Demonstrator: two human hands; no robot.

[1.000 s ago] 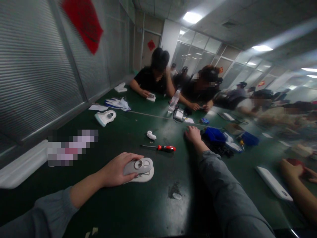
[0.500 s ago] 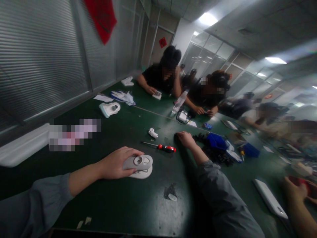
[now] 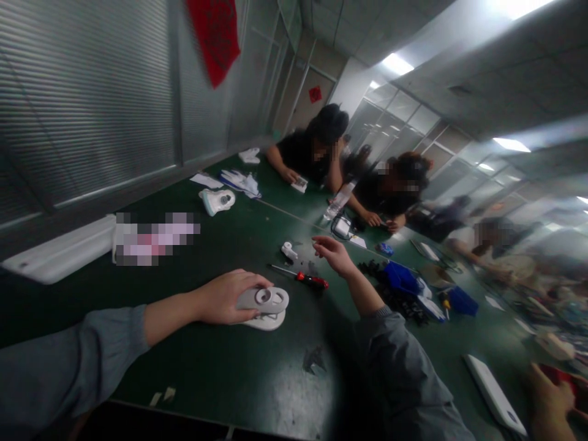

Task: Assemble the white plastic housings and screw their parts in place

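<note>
Here's the grey-white plastic part point(image 3: 271, 297), on the near-middle of the table, firmly under the left hand point(image 3: 223, 298), thumb on the near side, fingers curled round the far side. It sits left of and nearer than the right hand point(image 3: 334, 253), whose fingers are loosely parted, looking empty, just right of the small white fitting point(image 3: 288, 250). And that's the change: half a second ago the right hand was farther from the fitting; now it has come in left, while the left hand's grip is the same! Between the hands, the red-and-black screwdriver point(image 3: 312, 281) lies on the dark green table point(image 3: 215, 373). Blue bins point(image 3: 402, 277) stand to the right, two people sit at the far side, and a red hanging point(image 3: 215, 40) decorates the left partition
</note>
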